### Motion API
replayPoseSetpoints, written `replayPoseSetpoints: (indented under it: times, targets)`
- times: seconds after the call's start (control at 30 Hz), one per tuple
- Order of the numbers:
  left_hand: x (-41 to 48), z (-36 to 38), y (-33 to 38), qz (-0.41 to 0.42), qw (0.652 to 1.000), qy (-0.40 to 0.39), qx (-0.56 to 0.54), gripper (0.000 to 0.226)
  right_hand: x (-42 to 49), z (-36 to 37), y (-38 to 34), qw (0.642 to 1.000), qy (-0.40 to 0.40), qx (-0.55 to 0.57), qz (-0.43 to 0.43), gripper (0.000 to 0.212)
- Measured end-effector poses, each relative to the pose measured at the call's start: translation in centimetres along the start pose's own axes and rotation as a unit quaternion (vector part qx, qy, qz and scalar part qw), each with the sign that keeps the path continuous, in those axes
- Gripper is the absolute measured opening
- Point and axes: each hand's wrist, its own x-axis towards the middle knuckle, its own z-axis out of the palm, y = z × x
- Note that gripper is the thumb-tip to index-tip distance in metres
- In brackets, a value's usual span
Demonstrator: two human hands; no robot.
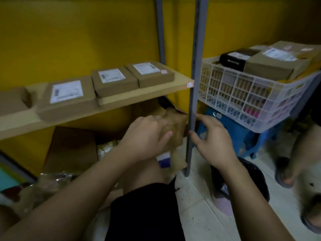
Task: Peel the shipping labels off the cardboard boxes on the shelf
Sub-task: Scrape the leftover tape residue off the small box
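Note:
Three cardboard boxes with white shipping labels lie on the wooden shelf (121, 100): a left box (67, 100), a middle box (113, 81) and a right box (150, 73). A plain box (12, 100) without a visible label sits at the shelf's far left. Below the shelf, my left hand (145, 134) grips a small cardboard box (175, 126) from the left side. My right hand (212, 138) hovers just right of that box, fingers loosely spread with thumb and forefinger apart, beside the grey shelf post (192, 101).
A white plastic crate (243, 94) full of parcels stands on a blue stool (239, 134) at the right. Torn cardboard and paper scraps (73, 150) lie under the shelf. Another person's sandalled feet (284, 173) stand on the tiled floor at far right.

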Motion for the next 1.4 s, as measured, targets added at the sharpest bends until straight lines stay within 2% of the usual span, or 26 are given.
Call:
replayPoseSetpoints:
  times: [0.27, 0.5, 0.67, 0.83, 0.93, 1.07, 1.2, 1.33, 1.4]
  targets:
    - [-2.3, -9.5, -6.2, -0.05, 0.991, 0.119, 0.042, 0.039, 4.5, -0.3, -11.9, 0.987, -0.002, 0.01, -0.16, 0.056]
    - [-6.3, -13.9, -15.5, -0.165, 0.969, 0.174, 0.052, 0.041, 8.6, 4.3, -21.4, 0.954, -0.076, 0.012, -0.289, 0.054]
    - [-12.5, -15.2, -23.9, -0.287, 0.94, 0.168, 0.081, 0.036, 10.8, 8.5, -27.6, 0.908, -0.153, 0.02, -0.389, 0.047]
    - [-17.7, -15.4, -29.4, -0.381, 0.912, 0.131, 0.076, 0.047, 13.1, 12.9, -33.9, 0.842, -0.216, -0.02, -0.495, 0.043]
    - [-18.9, -14.6, -31.2, -0.406, 0.903, 0.106, 0.093, 0.055, 14.7, 15.6, -37.3, 0.801, -0.276, -0.063, -0.528, 0.045]
    - [-18.6, -13.7, -33.0, -0.396, 0.906, 0.13, 0.077, 0.057, 17.8, 19.1, -40.6, 0.77, -0.346, -0.118, -0.523, 0.053]
    - [-17.1, -13.7, -35.2, -0.365, 0.922, 0.124, 0.049, 0.048, 21.0, 23.2, -42.4, 0.773, -0.363, -0.156, -0.496, 0.056]
    - [-14.8, -14.3, -37.6, -0.358, 0.927, 0.11, 0.026, 0.046, 22.5, 26.2, -41.7, 0.826, -0.323, -0.088, -0.454, 0.041]
    - [-14.2, -14.0, -38.6, -0.354, 0.929, 0.108, 0.028, 0.051, 22.8, 26.9, -40.8, 0.84, -0.31, -0.053, -0.443, 0.039]
